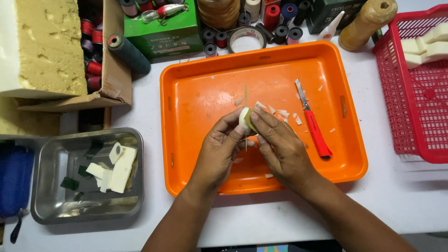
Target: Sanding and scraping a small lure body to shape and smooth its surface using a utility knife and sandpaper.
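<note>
Both hands meet over the middle of the orange tray (196, 93). The left hand (219, 149) and right hand (280, 149) close their fingers on one small oval foam piece (244, 119), white with a yellowish face, and a thin stick (246, 140) seems to run through it from 12 to 6 o'clock. The piece is light, soft foam pinched only by fingertips, so I judge too hard a squeeze could dent or crumble it, and a loose grip could let it slip down among the pale shavings (280, 113) at 1 o'clock, where it would be hard to pick out. The thin stick might snap if bent. At 3 o'clock lies a red-handled knife (313, 125), blade bare and pointing to 11 o'clock, near the right hand; a careless sweep could catch it. At 9 o'clock on the white tabletop (382, 196) a shiny steel pan (56, 205) holds flat foam offcuts. Farther, at 12 o'clock, stand thread spools (280, 18); a red mesh basket (415, 102) sits at 2 o'clock
</note>
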